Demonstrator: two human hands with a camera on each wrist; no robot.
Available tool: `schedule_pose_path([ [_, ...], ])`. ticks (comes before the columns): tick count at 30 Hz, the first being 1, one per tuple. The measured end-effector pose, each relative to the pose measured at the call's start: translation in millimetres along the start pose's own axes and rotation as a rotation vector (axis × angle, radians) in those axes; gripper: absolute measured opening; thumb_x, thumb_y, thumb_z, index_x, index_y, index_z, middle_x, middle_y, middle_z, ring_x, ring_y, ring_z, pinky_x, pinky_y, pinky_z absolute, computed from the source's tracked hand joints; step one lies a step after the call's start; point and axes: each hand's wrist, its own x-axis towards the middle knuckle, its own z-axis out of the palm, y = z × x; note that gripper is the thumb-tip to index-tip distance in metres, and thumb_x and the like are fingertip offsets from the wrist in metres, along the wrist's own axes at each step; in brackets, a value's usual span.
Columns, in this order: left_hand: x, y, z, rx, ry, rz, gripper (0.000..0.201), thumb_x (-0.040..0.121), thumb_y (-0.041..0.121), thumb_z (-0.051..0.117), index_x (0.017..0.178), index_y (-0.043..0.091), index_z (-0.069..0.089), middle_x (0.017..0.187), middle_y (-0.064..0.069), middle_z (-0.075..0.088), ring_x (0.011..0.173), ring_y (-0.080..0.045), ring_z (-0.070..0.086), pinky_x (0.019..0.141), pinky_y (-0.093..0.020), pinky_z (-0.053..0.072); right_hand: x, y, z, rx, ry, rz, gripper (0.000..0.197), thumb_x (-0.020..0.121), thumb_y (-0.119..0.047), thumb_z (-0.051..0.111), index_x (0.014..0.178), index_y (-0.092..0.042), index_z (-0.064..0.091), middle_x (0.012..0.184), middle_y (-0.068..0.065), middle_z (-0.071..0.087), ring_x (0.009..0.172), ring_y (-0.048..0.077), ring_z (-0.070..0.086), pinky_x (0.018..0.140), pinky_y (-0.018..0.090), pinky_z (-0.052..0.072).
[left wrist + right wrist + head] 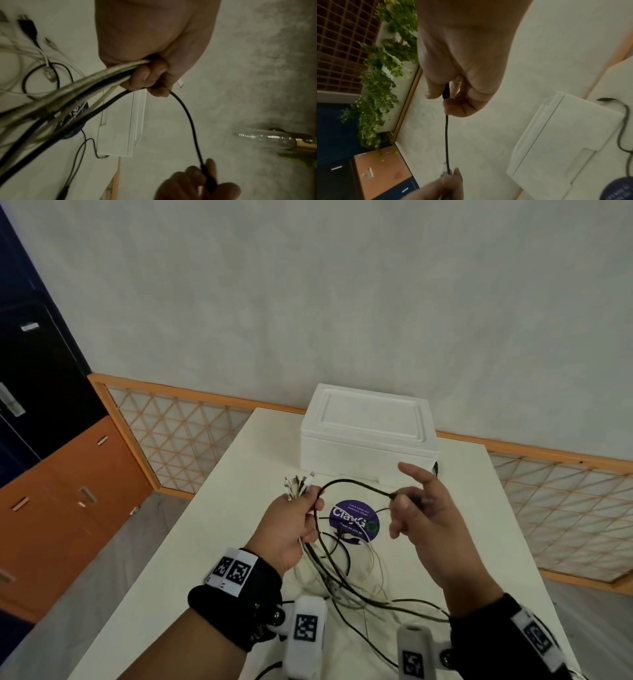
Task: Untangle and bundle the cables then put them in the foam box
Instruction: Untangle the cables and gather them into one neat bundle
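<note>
My left hand (294, 520) grips a bunch of white and black cables (96, 82) above the table, their plug ends (297, 485) fanning out past the fist. A black cable (356, 483) arcs from that fist to my right hand (416, 508), which pinches its plug end (446, 90) between thumb and fingers. The rest of the cables (352, 580) hang down in a loose tangle onto the white table (219, 542). The white foam box (368, 436) stands with its lid on at the table's far end, beyond both hands.
A round purple sticker (354, 520) lies on the table under the hands. One black plug (435, 468) sits by the box's right corner. An orange-framed lattice rail (178, 436) runs behind the table; orange and dark cabinets (61, 491) stand at left.
</note>
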Motion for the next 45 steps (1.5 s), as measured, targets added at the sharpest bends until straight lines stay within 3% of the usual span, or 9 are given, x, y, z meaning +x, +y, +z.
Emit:
schedule_pose_path([
  [5, -7.2, -3.1, -7.1, 0.121, 0.053, 0.036, 0.016, 0.098, 0.018, 0.053, 0.086, 0.008, 0.056, 0.075, -0.004, 0.073, 0.031, -0.007, 0.023, 0.035, -0.017, 0.023, 6.6, -10.5, 5.2, -0.260, 0.076, -0.110, 0.018, 0.094, -0.007, 0.053, 0.087, -0.020, 0.064, 0.061, -0.001, 0.057, 0.056, 0.012, 0.053, 0.059, 0.019, 0.045],
  [9, -8.9, -1.1, -4.1, 0.148, 0.091, 0.114, 0.015, 0.094, 0.024, 0.058, 0.087, 0.012, 0.055, 0.096, -0.014, 0.074, 0.032, -0.007, 0.025, 0.036, -0.018, 0.026, 13.9, -19.7, 12.3, -0.806, 0.011, -0.251, 0.022, 0.090, -0.015, 0.060, 0.080, -0.034, 0.056, 0.087, -0.016, 0.057, 0.085, -0.006, 0.052, 0.071, 0.003, 0.037],
  [14, -15.6, 1.9, 4.4, 0.217, 0.131, 0.236, 0.023, 0.083, 0.017, 0.072, 0.065, 0.016, 0.059, 0.050, 0.005, 0.045, 0.039, -0.009, 0.029, 0.042, -0.021, 0.031, 11.7, -29.9, 20.6, -1.186, 0.068, -0.403, 0.007, 0.088, -0.018, 0.063, 0.083, -0.014, 0.063, 0.081, -0.005, 0.058, 0.074, 0.013, 0.052, 0.062, 0.019, 0.035],
  [18, -22.9, 3.6, 11.2, 0.209, 0.018, 0.294, 0.049, 0.082, 0.008, 0.072, 0.042, 0.022, 0.048, 0.045, 0.007, 0.034, 0.044, -0.013, 0.027, 0.050, -0.029, 0.025, 9.7, -41.0, 32.4, -0.866, -0.116, -0.133, 0.007, 0.083, -0.031, 0.069, 0.083, -0.027, 0.063, 0.066, -0.010, 0.059, 0.065, 0.007, 0.056, 0.058, 0.019, 0.041],
  [22, -34.2, 7.0, 19.6, 0.260, -0.124, 0.363, 0.005, 0.066, 0.004, 0.064, 0.064, 0.002, 0.060, 0.060, -0.010, 0.049, 0.050, -0.013, 0.042, 0.049, -0.024, 0.034, 3.0, -34.1, 51.9, -0.626, -0.192, -0.088, 0.029, 0.081, -0.023, 0.073, 0.091, -0.044, 0.056, 0.065, 0.004, 0.061, 0.059, 0.016, 0.059, 0.059, 0.027, 0.049],
  [26, -37.7, 13.7, 17.6, 0.280, -0.102, 0.367, 0.013, 0.071, 0.012, 0.058, 0.060, 0.019, 0.056, 0.059, -0.002, 0.044, 0.053, -0.014, 0.037, 0.051, -0.027, 0.030, 0.1, -30.6, 56.5, -0.575, -0.193, -0.127, 0.026, 0.082, -0.022, 0.072, 0.089, -0.042, 0.056, 0.072, 0.004, 0.058, 0.066, 0.025, 0.057, 0.065, 0.042, 0.052],
  [33, -51.7, 14.5, 23.3, 0.488, -0.178, 0.434, 0.027, 0.071, 0.015, 0.046, 0.058, 0.036, 0.058, 0.050, 0.016, 0.050, 0.047, 0.001, 0.044, 0.051, -0.023, 0.033, 1.1, -36.4, 58.6, -0.528, -0.153, -0.210, 0.035, 0.082, -0.023, 0.071, 0.094, -0.050, 0.054, 0.078, -0.014, 0.061, 0.059, 0.011, 0.056, 0.059, 0.023, 0.048],
  [39, -57.2, 18.2, 21.6, 0.397, -0.277, 0.354, 0.024, 0.069, 0.005, 0.044, 0.059, 0.026, 0.050, 0.057, 0.005, 0.035, 0.052, -0.010, 0.031, 0.053, -0.028, 0.022, 2.3, -35.4, 54.4, -0.556, -0.172, -0.278, 0.022, 0.085, -0.025, 0.063, 0.100, -0.041, 0.057, 0.080, -0.019, 0.062, 0.067, 0.014, 0.063, 0.064, 0.034, 0.053],
  [45, -58.0, 18.2, 20.9, 0.536, -0.298, 0.459, 0.011, 0.066, 0.003, 0.048, 0.067, 0.013, 0.051, 0.061, -0.001, 0.040, 0.057, -0.014, 0.036, 0.058, -0.034, 0.028, 0.8, -35.9, 56.5, -0.675, -0.174, -0.404, 0.022, 0.081, -0.027, 0.063, 0.102, -0.035, 0.062, 0.086, -0.027, 0.061, 0.083, -0.005, 0.058, 0.073, 0.010, 0.045],
])
